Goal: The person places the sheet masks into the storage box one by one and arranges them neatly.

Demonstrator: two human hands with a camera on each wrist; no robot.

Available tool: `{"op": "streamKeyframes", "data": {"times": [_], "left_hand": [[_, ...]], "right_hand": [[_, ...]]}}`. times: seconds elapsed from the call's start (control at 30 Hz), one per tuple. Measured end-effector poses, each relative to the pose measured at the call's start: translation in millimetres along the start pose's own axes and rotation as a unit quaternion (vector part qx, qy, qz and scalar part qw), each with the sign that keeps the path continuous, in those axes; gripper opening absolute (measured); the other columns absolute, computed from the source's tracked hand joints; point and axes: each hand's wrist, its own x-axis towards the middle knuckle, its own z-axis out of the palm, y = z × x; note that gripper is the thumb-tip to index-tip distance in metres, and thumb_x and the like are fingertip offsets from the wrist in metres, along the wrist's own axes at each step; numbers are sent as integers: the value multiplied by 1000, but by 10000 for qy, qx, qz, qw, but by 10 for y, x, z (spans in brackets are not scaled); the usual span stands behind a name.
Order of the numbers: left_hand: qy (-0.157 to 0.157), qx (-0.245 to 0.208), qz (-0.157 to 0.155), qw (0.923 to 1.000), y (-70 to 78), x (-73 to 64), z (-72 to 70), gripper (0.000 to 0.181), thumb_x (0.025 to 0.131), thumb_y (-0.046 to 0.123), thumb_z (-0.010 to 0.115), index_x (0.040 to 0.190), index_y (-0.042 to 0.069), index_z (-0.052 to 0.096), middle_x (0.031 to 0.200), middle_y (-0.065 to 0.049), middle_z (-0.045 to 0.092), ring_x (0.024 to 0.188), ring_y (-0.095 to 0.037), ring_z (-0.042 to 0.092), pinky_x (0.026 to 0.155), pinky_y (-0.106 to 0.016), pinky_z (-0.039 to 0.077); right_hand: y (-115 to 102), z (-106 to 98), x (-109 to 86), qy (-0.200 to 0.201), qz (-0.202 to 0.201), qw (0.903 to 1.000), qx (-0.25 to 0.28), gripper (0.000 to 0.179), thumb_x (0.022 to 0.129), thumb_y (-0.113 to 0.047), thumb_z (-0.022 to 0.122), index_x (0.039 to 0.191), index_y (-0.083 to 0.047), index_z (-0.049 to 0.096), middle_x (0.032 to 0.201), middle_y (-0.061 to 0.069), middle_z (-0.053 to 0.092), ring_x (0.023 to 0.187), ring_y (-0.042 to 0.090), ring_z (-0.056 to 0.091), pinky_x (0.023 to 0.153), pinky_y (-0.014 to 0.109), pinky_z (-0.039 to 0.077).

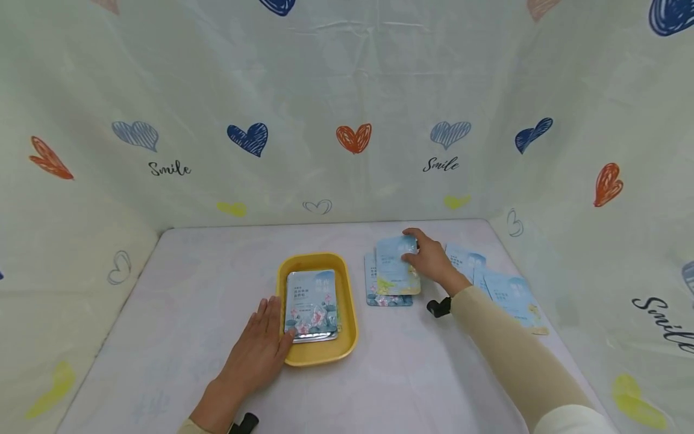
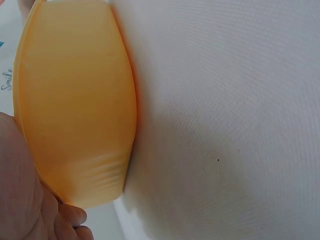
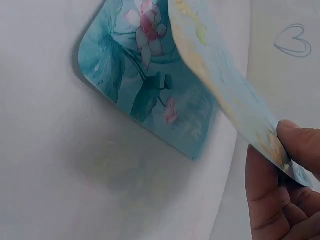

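My right hand [image 1: 431, 259] pinches a light blue sachet [image 1: 396, 265] with yellow flowers between thumb and fingers, by its right side. In the right wrist view that sachet [image 3: 225, 85] tilts over another sachet [image 3: 150, 75], printed with pink lotus flowers and green leaves, which lies on the table. My left hand [image 1: 260, 343] rests along the left rim of a yellow tray [image 1: 349, 337], fingers straight. Inside the tray lies a lotus-printed sachet [image 1: 311, 301] with a silver bottom edge. The left wrist view shows the tray's outer wall [image 2: 80, 95] beside the hand [image 2: 25, 195].
Several light blue sachets [image 1: 506, 295] lie overlapping at the right of the table, partly behind the right forearm. A white cloth [image 1: 179, 313] covers the table. Heart-printed curtains [image 1: 352, 181] surround it at the back and sides.
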Motion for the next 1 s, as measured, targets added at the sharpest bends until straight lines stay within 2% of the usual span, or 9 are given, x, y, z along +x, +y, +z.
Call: {"op": "streamKeyframes", "data": {"times": [0.13, 0.27, 0.37, 0.53, 0.7, 0.87, 1.0], "left_hand": [[2, -33, -1, 10000, 0, -3, 2, 82, 111, 41, 48, 165, -8, 11, 172, -27, 22, 162, -43, 14, 128, -60, 24], [4, -41, -10, 10000, 3, -3, 2, 82, 111, 41, 48, 165, -8, 10, 172, -27, 22, 162, -43, 14, 129, -60, 24], [13, -21, -31, 10000, 5, -3, 6, 82, 111, 42, 48, 166, -8, 11, 172, -26, 23, 162, -43, 14, 129, -60, 24], [35, 0, -53, 10000, 1, -3, 16, 83, 111, 42, 48, 166, -7, 11, 172, -26, 23, 162, -43, 14, 129, -60, 24], [57, -34, -40, 10000, -4, -4, 16, 83, 111, 42, 49, 165, -7, 11, 172, -26, 23, 162, -43, 14, 129, -60, 24], [52, -43, -36, 10000, 10, -7, 7, 83, 110, 42, 50, 165, -8, 11, 173, -26, 21, 162, -43, 13, 129, -60, 23], [166, 124, 11, 9998, 21, -8, -3, 84, 110, 42, 52, 165, -8, 14, 173, -27, 18, 162, -43, 13, 128, -61, 23]], "right_hand": [[5, 22, -3, -3, 59, 9995, 309, 57, 103, -18, 69, 154, -13, 46, 132, 26, 64, 100, 33, 69, 74, 36, 57], [28, 41, -18, -72, 194, 9979, 609, 53, 104, -18, 67, 152, -14, 46, 146, 26, 55, 104, 33, 65, 71, 33, 58], [35, 46, -42, -93, 248, 9963, 820, 51, 105, -18, 66, 151, -15, 45, 149, 26, 48, 97, 31, 61, 66, 33, 58], [27, 51, -71, -8, 221, 9931, 1150, 49, 105, -16, 65, 150, -15, 46, 141, 24, 50, 79, 27, 54, 60, 35, 54], [9, 46, -94, 38, 202, 9897, 1414, 47, 106, -16, 64, 150, -15, 46, 128, 19, 55, 80, 26, 53, 62, 35, 52], [-12, 5, -123, 55, -63, 9842, 1768, 45, 108, -15, 61, 150, -13, 45, 106, 15, 46, 71, 25, 46, 59, 37, 47], [-78, -40, -140, 62, -152, 9806, 1952, 45, 108, -15, 61, 150, -13, 46, 114, 16, 51, 73, 24, 48, 60, 40, 49]]}}
